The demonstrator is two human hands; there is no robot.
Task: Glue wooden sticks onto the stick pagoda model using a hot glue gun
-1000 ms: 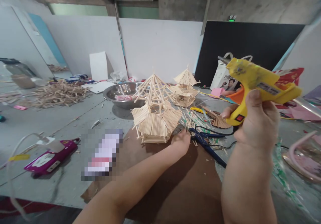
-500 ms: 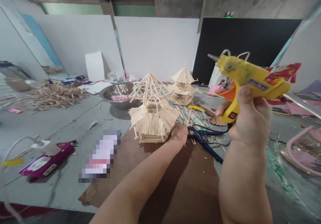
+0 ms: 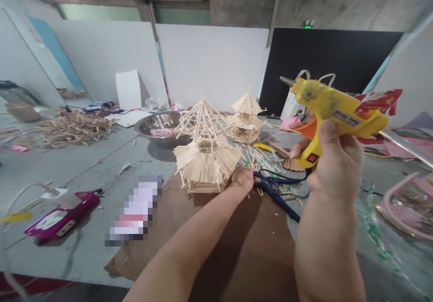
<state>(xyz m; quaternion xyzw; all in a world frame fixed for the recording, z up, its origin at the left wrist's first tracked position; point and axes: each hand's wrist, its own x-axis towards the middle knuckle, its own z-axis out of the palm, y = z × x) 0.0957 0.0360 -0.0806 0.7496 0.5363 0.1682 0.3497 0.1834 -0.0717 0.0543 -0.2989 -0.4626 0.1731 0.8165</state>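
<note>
Glue gun (image 3: 333, 106) in the right hand (image 3: 338, 155), fingers wrapped round its handle, points leftward. The stick pavilion (image 3: 206, 169) stands near the brown sheet's (image 3: 270, 252) far edge; beside it, the left hand's (image 3: 242, 178) hold cannot be told, fingertips hidden.

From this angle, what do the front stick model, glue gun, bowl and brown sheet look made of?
Front stick model: probably bare wood; matte, pale tan rods.
Glue gun: likely plastic, yellow with dark smudges; its nozzle looks like grey metal.
Bowl: likely stainless steel; shiny, silvery.
Brown sheet: matte, perhaps cardboard, given its ragged corner; can't be sure.
</note>
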